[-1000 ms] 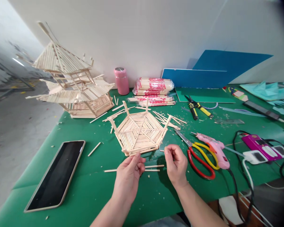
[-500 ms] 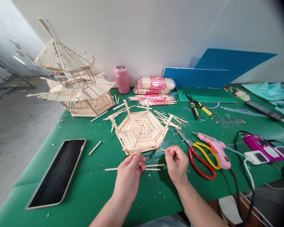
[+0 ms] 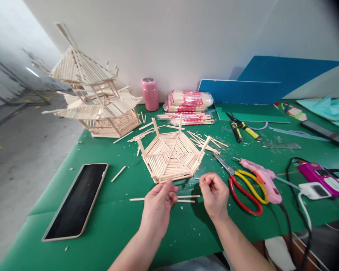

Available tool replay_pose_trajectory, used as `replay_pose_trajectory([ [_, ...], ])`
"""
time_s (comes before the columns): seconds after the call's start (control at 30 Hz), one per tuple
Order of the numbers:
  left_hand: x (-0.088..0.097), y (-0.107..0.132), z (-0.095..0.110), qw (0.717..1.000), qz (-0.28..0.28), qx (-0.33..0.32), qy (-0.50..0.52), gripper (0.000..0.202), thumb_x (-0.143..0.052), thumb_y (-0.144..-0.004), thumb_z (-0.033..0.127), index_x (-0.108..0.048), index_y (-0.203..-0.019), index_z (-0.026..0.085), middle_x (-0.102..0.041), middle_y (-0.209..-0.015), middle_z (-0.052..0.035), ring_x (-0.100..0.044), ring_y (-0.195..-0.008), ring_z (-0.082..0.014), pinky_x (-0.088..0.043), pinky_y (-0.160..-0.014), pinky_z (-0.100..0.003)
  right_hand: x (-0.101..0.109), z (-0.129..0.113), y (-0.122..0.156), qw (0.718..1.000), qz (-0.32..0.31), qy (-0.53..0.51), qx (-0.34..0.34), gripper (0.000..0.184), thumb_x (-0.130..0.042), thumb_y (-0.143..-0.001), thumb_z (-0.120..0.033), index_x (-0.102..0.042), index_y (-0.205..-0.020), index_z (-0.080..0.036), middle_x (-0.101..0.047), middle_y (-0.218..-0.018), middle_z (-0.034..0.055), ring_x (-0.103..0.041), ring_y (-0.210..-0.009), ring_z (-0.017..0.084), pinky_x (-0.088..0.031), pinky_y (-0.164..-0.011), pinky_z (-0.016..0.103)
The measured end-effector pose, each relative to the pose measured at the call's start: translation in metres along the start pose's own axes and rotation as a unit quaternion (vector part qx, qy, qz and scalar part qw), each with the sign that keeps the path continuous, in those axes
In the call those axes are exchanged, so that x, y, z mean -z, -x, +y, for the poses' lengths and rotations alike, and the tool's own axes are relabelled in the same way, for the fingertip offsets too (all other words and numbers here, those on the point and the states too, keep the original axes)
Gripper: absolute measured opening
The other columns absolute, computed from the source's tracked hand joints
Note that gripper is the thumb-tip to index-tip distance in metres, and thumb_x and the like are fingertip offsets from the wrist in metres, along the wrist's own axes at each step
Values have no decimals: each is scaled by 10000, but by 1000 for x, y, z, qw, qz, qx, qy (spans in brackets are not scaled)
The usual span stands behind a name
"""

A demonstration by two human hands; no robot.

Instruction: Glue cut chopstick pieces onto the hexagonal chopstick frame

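In the middle of the table lies a six-sided frame (image 3: pixel 172 156) of thin wooden sticks, with short posts standing at several of its corners. My left hand (image 3: pixel 159 201) is close to its front edge, thumb and fingers pinched on a small wooden stick, mostly hidden by the fingers. To the right, my right hand (image 3: pixel 214 194) is closed on another short wooden stick (image 3: pixel 197 178), whose end pokes out leftward. Loose sticks (image 3: pixel 137 199) lie on the table beneath and behind my left hand. Scissors (image 3: pixel 247 188) with red and yellow handles rest beside my right hand.
A stick-built pagoda (image 3: pixel 87 94) stands at the back left, near a pink flask (image 3: pixel 150 95) and wrapped stick bundles (image 3: pixel 189 101). A phone (image 3: pixel 76 203) lies left. At right are a pink glue gun (image 3: pixel 261 178), pliers (image 3: pixel 241 128) and a purple power strip (image 3: pixel 323 178) with cables.
The whole view has shifted slightly, so things appear a little further right. Both hands keep nearly the same pose and place beside the six-sided frame.
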State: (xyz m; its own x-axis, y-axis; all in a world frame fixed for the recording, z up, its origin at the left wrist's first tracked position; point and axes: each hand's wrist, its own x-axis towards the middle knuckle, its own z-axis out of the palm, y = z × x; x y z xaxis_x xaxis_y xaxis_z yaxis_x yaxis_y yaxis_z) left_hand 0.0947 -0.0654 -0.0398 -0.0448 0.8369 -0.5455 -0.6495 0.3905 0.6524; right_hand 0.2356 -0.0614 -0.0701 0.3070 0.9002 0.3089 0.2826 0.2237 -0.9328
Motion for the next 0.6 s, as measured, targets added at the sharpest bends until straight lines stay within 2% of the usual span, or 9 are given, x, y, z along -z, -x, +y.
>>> replay_pose_trajectory([
  [0.33,0,1,0,1000,-1,-1,1,172,-723,-611,229,-624,-656,96,-613,-546,-27,-481,-428,-53,-381,-450,-168,1,0,0,999,-33,10,-26,44,-500,-732,-178,-461,-718,-192,-501,-647,-11,-453,-536,109,-363,-477,226],
  [0.6,-1,1,1,1000,-1,-4,5,177,-729,-604,231,-620,-646,99,-613,-547,-26,-481,-438,-55,-386,-459,-175,1,-1,-1,998,-40,29,-30,17,-503,-729,-181,-487,-733,-182,-494,-618,-21,-444,-513,102,-359,-466,220],
])
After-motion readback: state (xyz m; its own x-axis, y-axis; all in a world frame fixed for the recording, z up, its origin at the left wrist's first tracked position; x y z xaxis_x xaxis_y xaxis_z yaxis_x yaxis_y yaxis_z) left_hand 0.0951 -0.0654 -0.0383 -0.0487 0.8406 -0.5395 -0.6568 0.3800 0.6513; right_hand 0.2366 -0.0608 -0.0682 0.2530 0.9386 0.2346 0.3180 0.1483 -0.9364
